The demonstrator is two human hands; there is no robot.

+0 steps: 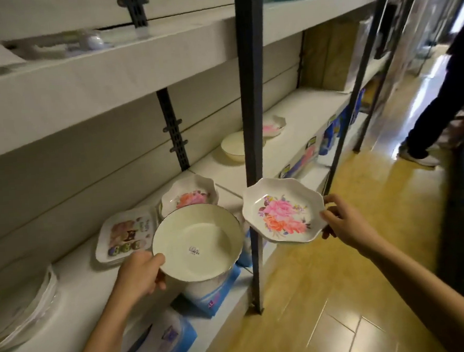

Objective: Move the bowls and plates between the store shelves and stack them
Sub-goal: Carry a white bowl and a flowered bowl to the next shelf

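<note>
My left hand (140, 274) grips the near rim of a plain cream bowl (200, 242), held just in front of the white shelf (74, 274). My right hand (342, 222) pinches the right rim of a scalloped plate with pink and orange flowers (283, 210), held in the air beside the dark shelf post (250, 146). On the shelf behind the cream bowl sits a second flowered scalloped bowl (189, 193), next to a stack of square cartoon plates (126, 237). Farther along the shelf stand another cream bowl (232, 146) and a flowered dish (272, 126).
A stack of wrapped white plates (19, 306) lies at the shelf's left end. Blue and white packs (209, 294) fill the lower shelf. A person's legs (429, 121) stand in the aisle on the yellow wooden floor (345, 292). Dark goods crowd the right side.
</note>
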